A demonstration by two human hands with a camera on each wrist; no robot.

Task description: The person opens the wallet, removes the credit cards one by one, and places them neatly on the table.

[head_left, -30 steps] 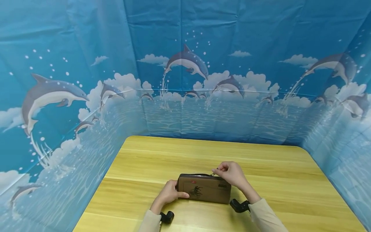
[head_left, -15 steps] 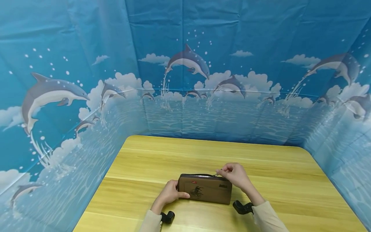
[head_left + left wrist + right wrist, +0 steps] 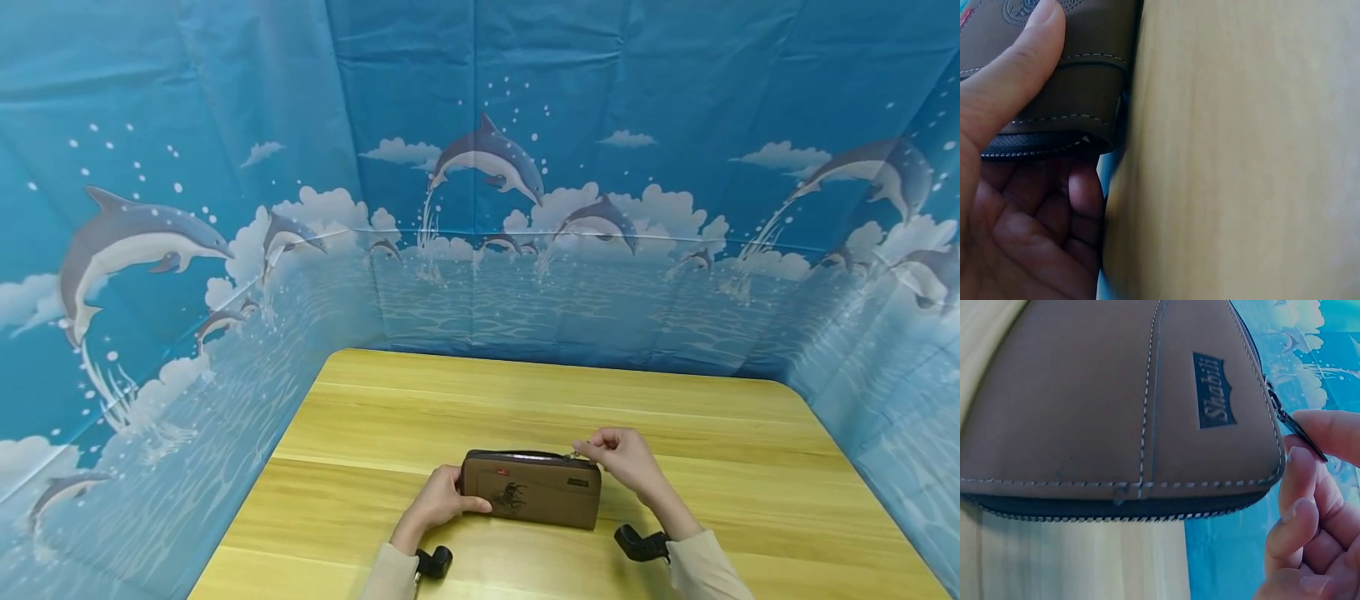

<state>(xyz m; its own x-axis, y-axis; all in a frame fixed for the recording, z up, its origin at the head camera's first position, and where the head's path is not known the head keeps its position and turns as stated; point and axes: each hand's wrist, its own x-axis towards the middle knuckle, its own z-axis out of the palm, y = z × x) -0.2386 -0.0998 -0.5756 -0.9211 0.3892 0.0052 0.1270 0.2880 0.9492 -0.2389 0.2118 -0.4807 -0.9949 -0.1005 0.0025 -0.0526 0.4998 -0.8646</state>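
A brown zip-around wallet point(image 3: 543, 500) stands on its long edge on the wooden table, with its stitched front towards me. My left hand point(image 3: 437, 505) grips its left end, thumb on the front and fingers behind. In the left wrist view the thumb point(image 3: 1019, 72) presses the front panel. At the top right corner my right hand point(image 3: 628, 460) pinches the zipper pull point(image 3: 1300, 435) between thumb and index finger. Zip teeth point(image 3: 525, 456) show along the top edge, left of the pull. The right wrist view shows a dark "Shabili" label point(image 3: 1215, 390) near that corner.
The yellow wood-grain table point(image 3: 420, 400) spreads around the wallet. Blue dolphin-print sheeting point(image 3: 480, 292) surrounds its back and sides. Black wrist-worn devices sit below the left hand point(image 3: 435, 563) and the right hand point(image 3: 641, 543).
My right hand has drawn the zipper pull rightward along the wallet's top edge to near the right corner. The left hand and the wallet have stayed nearly in place.
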